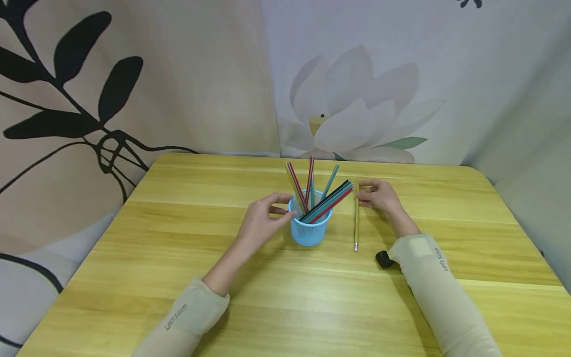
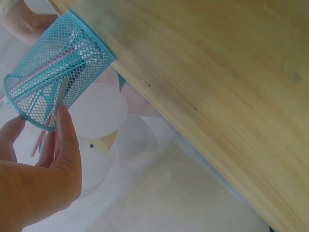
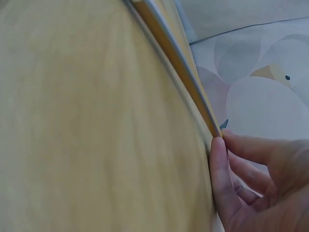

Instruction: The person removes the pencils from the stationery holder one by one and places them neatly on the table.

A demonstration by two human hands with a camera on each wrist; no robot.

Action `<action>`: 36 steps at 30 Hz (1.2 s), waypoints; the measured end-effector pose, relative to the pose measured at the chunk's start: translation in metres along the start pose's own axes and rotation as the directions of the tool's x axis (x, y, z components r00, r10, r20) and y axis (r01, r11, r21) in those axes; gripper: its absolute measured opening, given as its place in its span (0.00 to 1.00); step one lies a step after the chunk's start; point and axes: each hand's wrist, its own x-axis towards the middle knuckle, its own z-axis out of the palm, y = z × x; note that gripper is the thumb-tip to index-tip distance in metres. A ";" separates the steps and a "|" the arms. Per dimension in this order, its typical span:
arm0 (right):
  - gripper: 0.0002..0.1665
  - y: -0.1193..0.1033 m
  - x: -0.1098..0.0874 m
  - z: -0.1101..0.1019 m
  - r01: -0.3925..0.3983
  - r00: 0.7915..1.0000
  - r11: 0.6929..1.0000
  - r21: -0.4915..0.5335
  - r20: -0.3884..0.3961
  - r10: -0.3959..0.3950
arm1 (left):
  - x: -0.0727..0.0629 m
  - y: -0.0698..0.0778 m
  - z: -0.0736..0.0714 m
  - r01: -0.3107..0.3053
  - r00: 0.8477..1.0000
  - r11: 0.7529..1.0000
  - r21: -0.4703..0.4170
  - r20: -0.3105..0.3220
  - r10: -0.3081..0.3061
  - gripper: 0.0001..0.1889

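A light-blue mesh pencil cup (image 1: 309, 233) stands upright on the table with several pencils (image 1: 329, 202) leaning out in different directions. My left hand (image 1: 264, 220) is at the cup's left side, thumb and fingertips holding its rim. The left wrist view shows these fingers (image 2: 67, 140) at the rim, with pencils visible through the mesh. To the right of the cup, my right hand (image 1: 379, 196) pinches a yellow pencil (image 1: 356, 223) near its far end between thumb and fingers. The pencil's eraser end points toward me. In the right wrist view this pencil (image 3: 186, 72) runs up from the fingertips.
A small black object (image 1: 383, 259) sits at the right sleeve's cuff. The wooden table (image 1: 134, 238) reaches back to a wall covering (image 1: 214, 89) printed with leaves and a pale flower.
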 end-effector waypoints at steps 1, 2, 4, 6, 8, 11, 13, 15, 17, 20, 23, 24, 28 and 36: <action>0.32 0.001 0.000 0.001 0.000 1.000 1.000 -0.004 -0.005 0.000 | 0.000 0.000 0.000 0.003 1.000 1.000 0.002 0.001 -0.003 0.20; 0.32 0.001 0.000 0.002 0.000 1.000 1.000 -0.002 -0.009 0.000 | -0.001 0.000 0.000 0.004 1.000 1.000 0.004 0.002 -0.004 0.20; 0.32 0.002 0.001 0.005 0.004 1.000 1.000 -0.008 -0.018 -0.004 | -0.002 0.000 -0.001 0.003 1.000 1.000 0.008 0.003 -0.003 0.20; 0.31 0.003 0.002 0.007 0.007 1.000 1.000 -0.026 -0.026 -0.007 | -0.003 -0.001 -0.002 0.003 1.000 1.000 0.010 0.001 -0.003 0.20; 0.31 0.002 0.003 0.010 0.014 0.999 0.999 -0.053 -0.032 -0.015 | -0.004 0.000 -0.004 0.003 1.000 1.000 0.013 -0.003 -0.003 0.20; 0.30 0.000 0.004 0.014 0.021 0.999 0.995 -0.098 -0.044 -0.026 | -0.004 -0.002 -0.006 0.004 1.000 1.000 0.013 -0.008 -0.004 0.20; 0.29 -0.001 0.004 0.016 0.027 0.998 0.991 -0.129 -0.053 -0.034 | -0.004 -0.002 -0.007 0.000 1.000 1.000 0.009 -0.008 0.000 0.20; 0.29 -0.002 0.004 0.017 0.031 0.997 0.987 -0.155 -0.062 -0.041 | -0.005 -0.003 -0.007 -0.001 1.000 1.000 0.004 -0.006 0.001 0.21; 0.28 -0.003 0.004 0.018 0.034 0.997 0.983 -0.179 -0.065 -0.047 | -0.006 -0.003 -0.007 0.001 1.000 1.000 -0.004 -0.005 -0.001 0.21; 0.28 -0.002 0.004 0.018 0.033 0.997 0.983 -0.183 -0.063 -0.045 | -0.007 -0.003 -0.007 0.006 1.000 1.000 -0.006 -0.005 -0.006 0.21; 0.29 -0.002 0.003 0.016 0.031 0.998 0.986 -0.165 -0.050 -0.040 | -0.007 -0.002 -0.006 0.006 1.000 1.000 -0.005 -0.004 -0.006 0.21; 0.28 -0.002 0.003 0.016 0.028 0.998 0.988 -0.153 -0.050 -0.036 | -0.006 -0.002 -0.006 0.006 1.000 1.000 -0.003 -0.005 -0.006 0.21; 0.28 -0.002 0.001 0.012 0.023 0.999 0.994 -0.105 -0.037 -0.027 | -0.005 -0.001 -0.005 0.005 1.000 1.000 0.004 -0.002 -0.005 0.21; 0.29 -0.002 -0.005 0.004 0.024 1.000 0.999 0.032 -0.012 -0.024 | -0.001 0.001 -0.002 0.002 1.000 1.000 0.003 0.007 -0.002 0.21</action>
